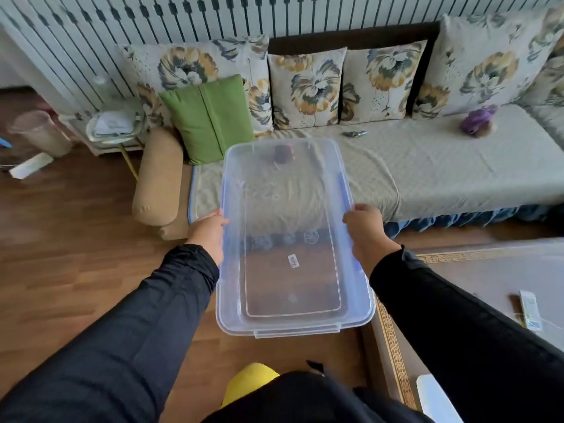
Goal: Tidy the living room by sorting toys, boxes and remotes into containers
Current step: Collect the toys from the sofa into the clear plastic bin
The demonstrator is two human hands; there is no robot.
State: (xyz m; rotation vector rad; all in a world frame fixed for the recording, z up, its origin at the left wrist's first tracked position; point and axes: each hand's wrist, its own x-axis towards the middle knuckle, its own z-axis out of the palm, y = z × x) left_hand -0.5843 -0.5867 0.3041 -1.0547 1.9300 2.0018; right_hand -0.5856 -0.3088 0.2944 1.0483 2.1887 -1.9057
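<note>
Step in hand: carrying clear plastic bin [293, 288] toward sofa [427, 172]. Left hand [209, 232] grips bin's left rim, right hand [364, 228] grips right rim; bin held in air, apparently empty (dark shape at its far end seems seen through the plastic).

Loose items on sofa: purple toy [477, 121] at 2 o'clock of bin, small dark object [354, 134] at 12–1 o'clock, identity unclear.

Next move likely: set bin down near sofa, free one hand to collect.

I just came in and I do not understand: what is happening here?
A person is tidying. Both hands, left hand and right hand, grip the long sides of an empty clear bin, held in the air in front of the sofa. Nothing is sorted into it yet: a purple toy, a small dark object and a dark red item, seen through the bin, lie on the sofa.
</note>
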